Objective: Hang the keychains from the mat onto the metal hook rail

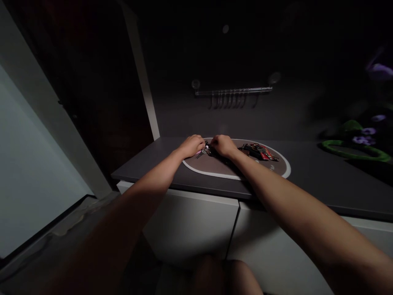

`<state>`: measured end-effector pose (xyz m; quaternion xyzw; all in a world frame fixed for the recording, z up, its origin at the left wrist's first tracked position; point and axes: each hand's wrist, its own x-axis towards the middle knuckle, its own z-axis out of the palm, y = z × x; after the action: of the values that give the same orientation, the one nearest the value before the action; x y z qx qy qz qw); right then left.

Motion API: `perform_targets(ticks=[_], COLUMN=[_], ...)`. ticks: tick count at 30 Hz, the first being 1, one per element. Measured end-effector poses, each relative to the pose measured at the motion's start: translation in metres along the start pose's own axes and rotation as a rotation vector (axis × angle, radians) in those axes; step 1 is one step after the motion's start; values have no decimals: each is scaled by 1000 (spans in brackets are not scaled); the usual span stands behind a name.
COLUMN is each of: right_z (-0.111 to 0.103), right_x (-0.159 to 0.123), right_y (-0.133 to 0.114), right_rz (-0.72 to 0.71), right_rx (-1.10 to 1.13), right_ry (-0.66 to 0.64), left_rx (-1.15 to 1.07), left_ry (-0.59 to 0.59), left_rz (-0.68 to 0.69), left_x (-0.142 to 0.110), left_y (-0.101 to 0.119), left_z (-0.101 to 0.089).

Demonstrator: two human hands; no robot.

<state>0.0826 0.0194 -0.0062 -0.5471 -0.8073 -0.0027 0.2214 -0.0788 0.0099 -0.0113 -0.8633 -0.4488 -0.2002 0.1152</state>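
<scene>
A small bunch of keys [204, 151] lies on an oval brown mat [211, 167] with a white rim, between my two hands. My left hand [192, 145] is closed, its curled fingertips gripping the left side of the bunch, where a bit of pink shows. Just across from it, my right hand [225, 145] is also closed, with its fingers bent down beside the keys. What those fingers hold is hidden in shadow. To the right of that hand, a pile of other keys and red and black items [259, 151] rests on the mat.
The mat lies on a dark countertop [172, 176] above white cabinet doors [190, 221]. A clear rail with several hooks [235, 91] is mounted on the dark wall behind. A green ring-shaped decoration with purple flowers [356, 151] stands at the right. Lighting is dim.
</scene>
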Motion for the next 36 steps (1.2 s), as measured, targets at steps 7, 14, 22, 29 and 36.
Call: perform_targets(ticks=[7,14,22,29,36], right_z=[-1,-3,-7,1,4], right_x=[1,1,-2,4,8], right_y=[-1,-3,-10,-7,-7], right_rz=[-17,-47,-124,-134,-140], right_rx=[-16,-31,181,555,993], right_ry=[-1,19,114,173,108], left_rx=[-21,-69,-130,-248,-297], left_ry=[105,223,347,408,451], left_rz=[-36,-56,-99,-189,-238], left_x=[1,1,2,5,6], left_y=[-2,-2,0,-1,-2], left_z=[-1,-1,1,4,8])
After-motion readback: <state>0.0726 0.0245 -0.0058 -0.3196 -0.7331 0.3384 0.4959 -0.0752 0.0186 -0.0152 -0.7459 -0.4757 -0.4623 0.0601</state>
